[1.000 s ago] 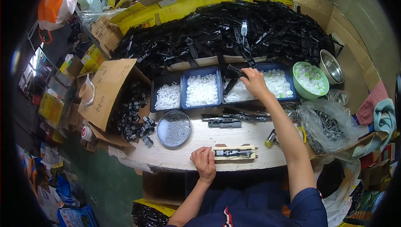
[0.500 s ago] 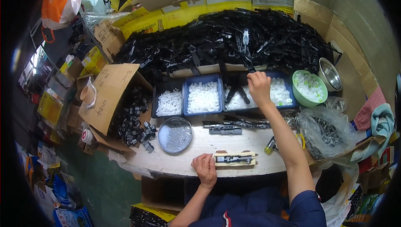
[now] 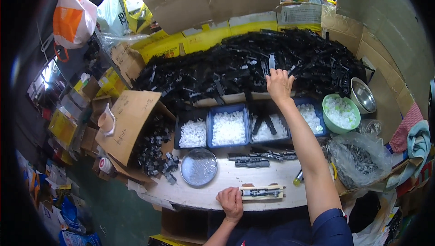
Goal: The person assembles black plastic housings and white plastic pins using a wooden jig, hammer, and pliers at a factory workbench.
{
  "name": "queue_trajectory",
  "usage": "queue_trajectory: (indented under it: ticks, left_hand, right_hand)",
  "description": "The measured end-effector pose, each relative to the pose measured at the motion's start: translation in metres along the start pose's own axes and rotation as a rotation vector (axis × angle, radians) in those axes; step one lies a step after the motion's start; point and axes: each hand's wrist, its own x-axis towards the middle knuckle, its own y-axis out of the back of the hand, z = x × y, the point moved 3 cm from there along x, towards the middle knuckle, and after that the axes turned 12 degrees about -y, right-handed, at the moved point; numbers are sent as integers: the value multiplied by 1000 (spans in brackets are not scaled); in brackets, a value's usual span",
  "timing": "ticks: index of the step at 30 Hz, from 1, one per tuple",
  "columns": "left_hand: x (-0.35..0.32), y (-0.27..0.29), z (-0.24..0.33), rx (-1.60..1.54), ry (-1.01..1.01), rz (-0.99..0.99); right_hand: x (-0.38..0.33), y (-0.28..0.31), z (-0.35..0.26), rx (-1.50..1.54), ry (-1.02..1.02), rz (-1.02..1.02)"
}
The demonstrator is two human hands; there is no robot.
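Note:
My left hand (image 3: 231, 204) has its fingers curled against the left end of a cream-coloured holder (image 3: 274, 196) at the table's front edge. A slim black-and-grey mechanical part (image 3: 262, 192) lies lengthwise in that holder. My right hand (image 3: 280, 85) is stretched out over a large heap of black plastic parts (image 3: 190, 76), its fingers apart. Just beyond its fingertips a light grey piece (image 3: 272, 60) stands out from the heap. Nothing shows in the right hand, though its palm side is hidden.
Blue trays of small white pieces (image 3: 228, 126) line the heap's front, beside a green bowl (image 3: 340, 112) and a metal bowl (image 3: 362, 94). A round dish (image 3: 198, 167), assembled dark parts (image 3: 251, 161), a carton of black pieces (image 3: 156, 153) and a plastic bag (image 3: 358, 160) surround the work surface.
My right hand has moved farther away, from above the trays to the black heap, and its fingers have spread. My left hand stays at the holder. The whole view has shifted somewhat.

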Motion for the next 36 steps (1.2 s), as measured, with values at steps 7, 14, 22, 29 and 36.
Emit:
queue_trajectory:
  ticks: [7,14,22,29,36]
  left_hand:
    - [-11,1,1,19,-4,-2]
    - [-7,3,-1,40,-33,22]
    - [6,1,-5,-78,7,57]
    - [43,6,18,-597,-44,-307]
    - [40,19,28,-464,-348,-190]
  right_hand:
    - [24,-12,-1,-12,-167,-348]
    - [12,38,43,732,-532,-568]
    - [-122,161,64,975,-563,-1033]
    - [-233,190,41,1043,-623,-1427]
    - [-218,195,8,740,56,-1282]
